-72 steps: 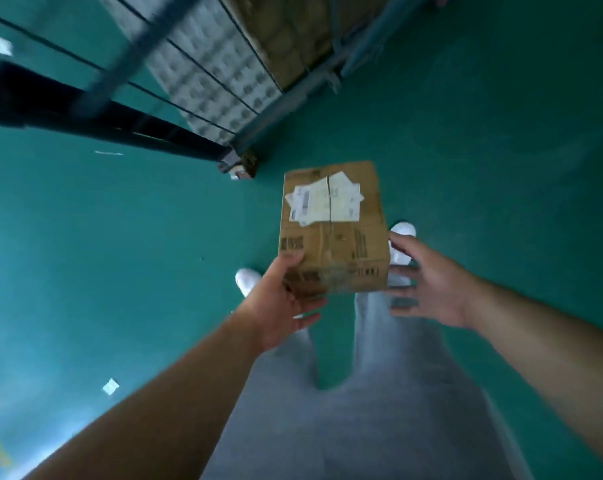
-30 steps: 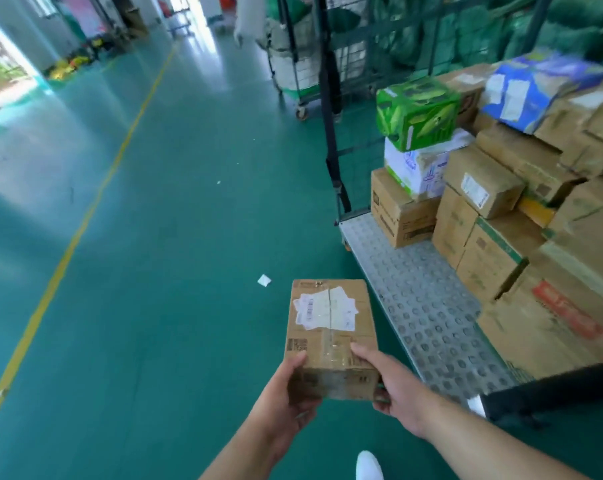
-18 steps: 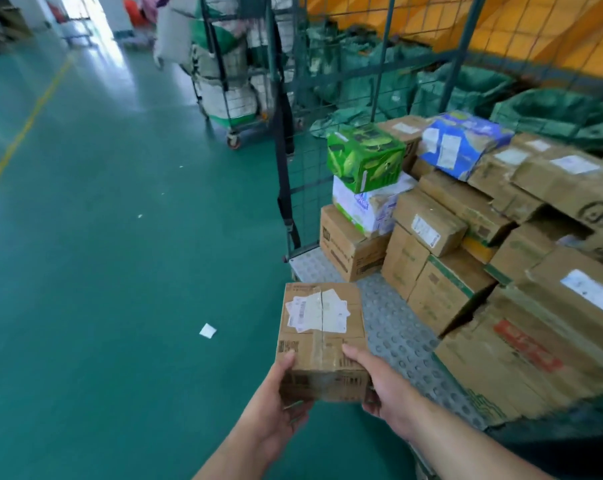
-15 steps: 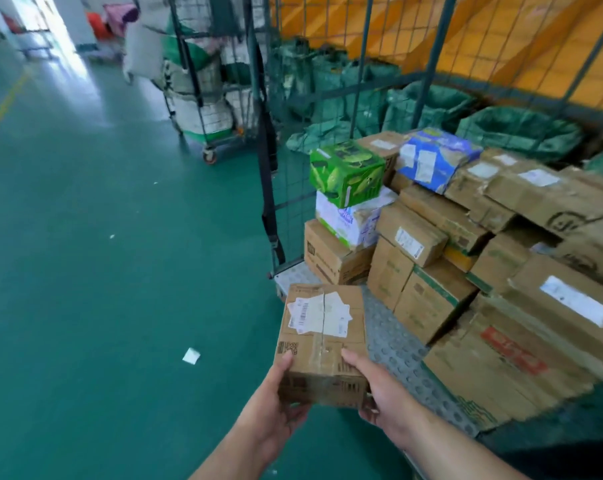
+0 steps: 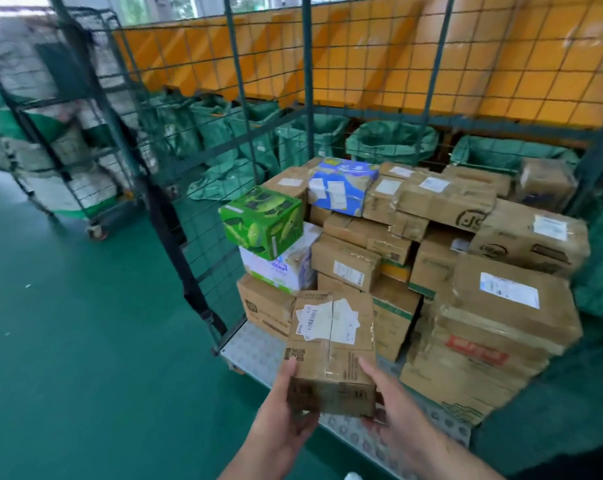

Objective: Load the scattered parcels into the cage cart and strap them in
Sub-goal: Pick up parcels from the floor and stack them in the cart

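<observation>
Orange wall [image 5: 466, 64] across the back. Row of open green sacks [image 5: 390, 142] along its foot. Left of the wall, a wire trolley [image 5: 61, 150] on castors, stuffed with white and green bags. Green floor [image 5: 68, 341] runs out from the wall, with a small white scrap [image 5: 27, 286] far left.

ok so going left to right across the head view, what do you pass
other wheeled cage → black strap → green box → blue box → brown box with round logo → small brown box at far right
</observation>
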### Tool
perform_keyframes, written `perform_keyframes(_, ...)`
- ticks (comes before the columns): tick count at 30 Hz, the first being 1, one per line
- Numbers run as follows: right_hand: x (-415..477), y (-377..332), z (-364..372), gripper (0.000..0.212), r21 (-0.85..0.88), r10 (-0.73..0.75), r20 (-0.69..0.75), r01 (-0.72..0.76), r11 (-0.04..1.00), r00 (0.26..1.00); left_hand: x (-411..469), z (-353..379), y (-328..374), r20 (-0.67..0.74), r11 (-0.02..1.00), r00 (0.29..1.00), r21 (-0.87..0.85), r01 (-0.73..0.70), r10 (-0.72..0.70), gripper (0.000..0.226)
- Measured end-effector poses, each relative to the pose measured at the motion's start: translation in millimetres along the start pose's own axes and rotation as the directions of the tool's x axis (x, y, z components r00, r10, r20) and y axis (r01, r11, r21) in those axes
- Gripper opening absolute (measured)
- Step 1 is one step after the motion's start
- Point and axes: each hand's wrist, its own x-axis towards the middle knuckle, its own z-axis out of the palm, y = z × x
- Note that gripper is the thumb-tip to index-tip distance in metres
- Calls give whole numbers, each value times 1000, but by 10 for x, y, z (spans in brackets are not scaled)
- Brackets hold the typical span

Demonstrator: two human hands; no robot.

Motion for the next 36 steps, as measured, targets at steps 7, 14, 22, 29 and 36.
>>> perform_keyframes(7, 1353, -472, 41, 82, 68, 143, 24, -144, 987, 989, 1210, 353, 712, -167, 995, 986, 92, 25, -10, 58)
perform_keyframes(14, 2433, -1218, 311, 68, 49, 161, -25, -159, 986, 987, 2149, 750, 1515, -285, 998, 956, 16, 69, -61, 58)
perform_keyframes(22, 3440, -1847, 556, 80, -375, -164, -386, 8, 927, 908, 3245, 756, 2212, -229, 979, 956, 43, 197, -182, 78)
perform_keyframes(29, 4272, -2427, 897, 91, -576, -341, -546, -47, 816, 765, 4269, 427, 3043, -154, 975, 969, 76, 208, -194, 57)
perform_keyframes(36, 4615, -3302, 1861, 71, -465, -529, -631, 269, 844, 567, 4704, 667, 3932, 155, 920, 963, 360, 154, -222, 90)
